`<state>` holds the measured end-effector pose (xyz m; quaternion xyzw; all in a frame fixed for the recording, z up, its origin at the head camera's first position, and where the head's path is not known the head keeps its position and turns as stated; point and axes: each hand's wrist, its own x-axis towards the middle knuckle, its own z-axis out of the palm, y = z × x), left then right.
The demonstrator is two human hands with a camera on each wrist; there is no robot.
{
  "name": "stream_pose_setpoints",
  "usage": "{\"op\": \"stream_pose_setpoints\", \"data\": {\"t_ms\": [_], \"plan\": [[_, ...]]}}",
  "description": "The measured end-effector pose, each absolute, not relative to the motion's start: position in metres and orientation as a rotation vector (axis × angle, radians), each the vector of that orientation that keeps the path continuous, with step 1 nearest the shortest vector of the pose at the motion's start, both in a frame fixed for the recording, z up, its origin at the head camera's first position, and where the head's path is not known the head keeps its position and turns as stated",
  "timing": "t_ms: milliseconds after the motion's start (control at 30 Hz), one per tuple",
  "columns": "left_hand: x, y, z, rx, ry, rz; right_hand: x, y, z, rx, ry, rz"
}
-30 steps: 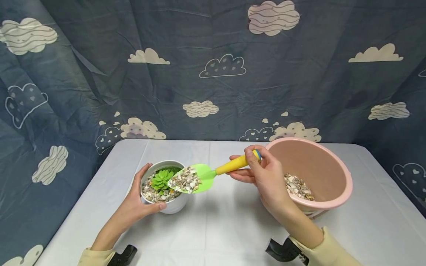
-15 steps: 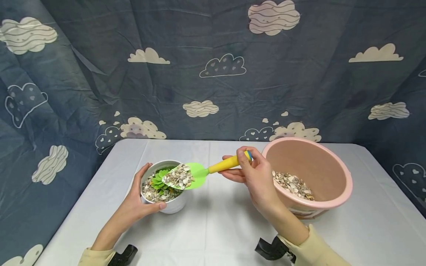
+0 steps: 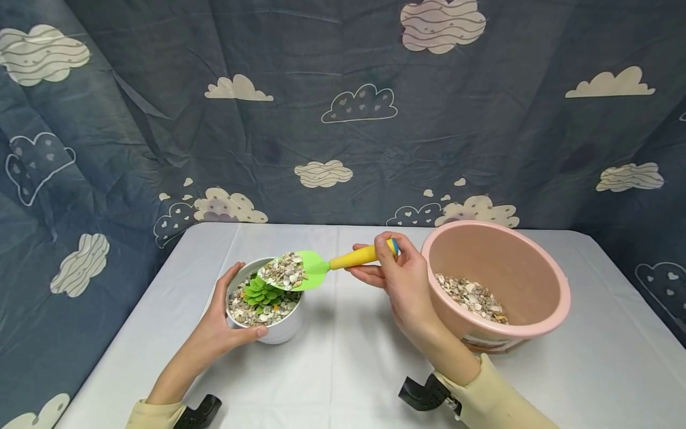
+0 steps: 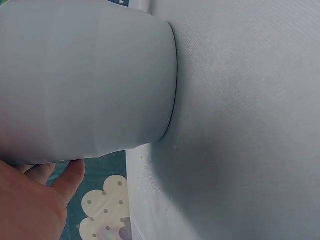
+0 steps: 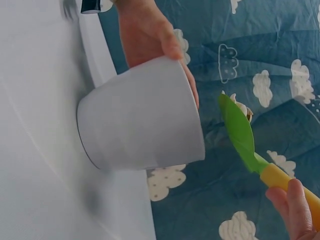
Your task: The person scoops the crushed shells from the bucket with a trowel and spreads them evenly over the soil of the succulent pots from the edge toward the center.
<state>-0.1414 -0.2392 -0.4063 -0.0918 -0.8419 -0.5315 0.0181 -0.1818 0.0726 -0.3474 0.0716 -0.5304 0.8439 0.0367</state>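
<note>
A small white flowerpot [image 3: 286, 329] stands on the table, holding a green succulent [image 3: 260, 294] among shell chips. My left hand [image 3: 222, 328] grips the pot from its left side, thumb at the front of the rim and fingers round the far side. In my right hand [image 3: 406, 285] is a garden trowel [image 3: 316, 271], pinched by its yellow handle. Shell chips [image 3: 284, 271] are heaped on its green blade. From the right wrist view, the blade [image 5: 237, 127] hovers above the pot's mouth, slightly apart from the rim.
A large pink tub [image 3: 495, 253] stands to the right, with more shell chips [image 3: 471, 298] inside, close to my right forearm. The table has a white cloth [image 3: 343, 381]. Behind it hangs a dark blue curtain [image 3: 300, 137] with cloud prints.
My right hand has moved left and slightly up with the loaded trowel, so the blade now lies over the back of the pot. My left hand keeps its grip on the pot.
</note>
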Motion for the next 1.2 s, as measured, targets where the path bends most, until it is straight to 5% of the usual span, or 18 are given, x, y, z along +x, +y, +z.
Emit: {"op": "stream_pose_setpoints", "data": {"t_ms": [1200], "plan": [[-0.139,-0.239,-0.402,-0.250,-2.651,-1.683,-0.212,0.058,-0.359,0.229,-1.637,2.519]]}}
